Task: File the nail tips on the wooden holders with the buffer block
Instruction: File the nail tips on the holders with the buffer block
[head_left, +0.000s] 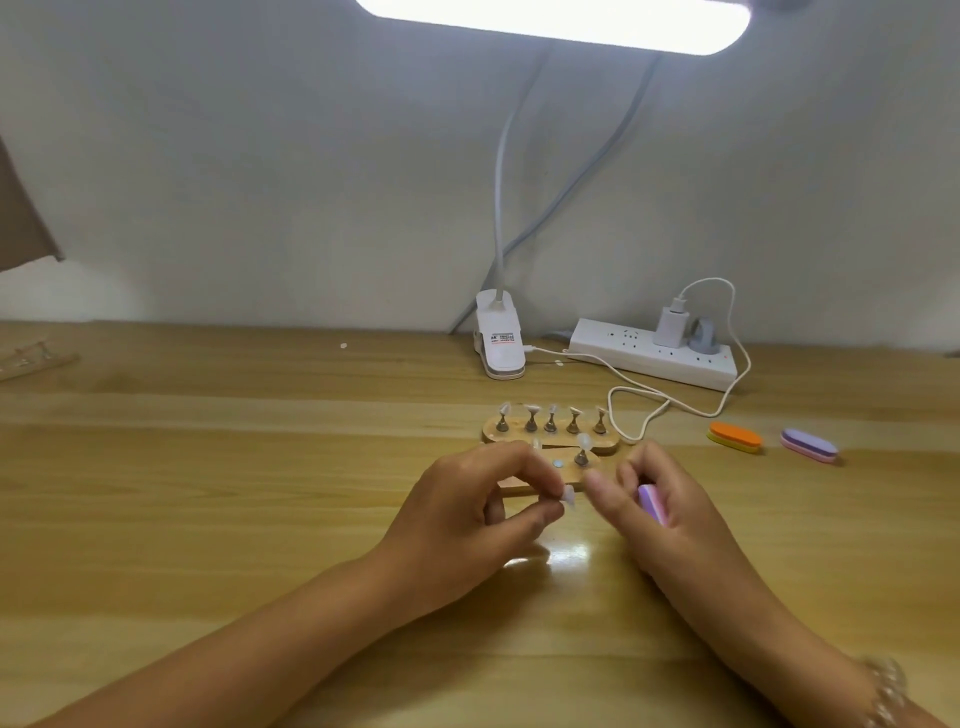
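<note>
Your left hand (478, 504) pinches the tip (568, 500) near the holders (608, 442), your right hand (662, 519) grips the buffer (650, 501); tip looks light, thin, slick, likely brittle, so pinch its base, stroke gently.

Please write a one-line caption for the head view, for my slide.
Left hand pinches a nail tip while right hand holds a purple buffer block near two wooden holders.
</note>
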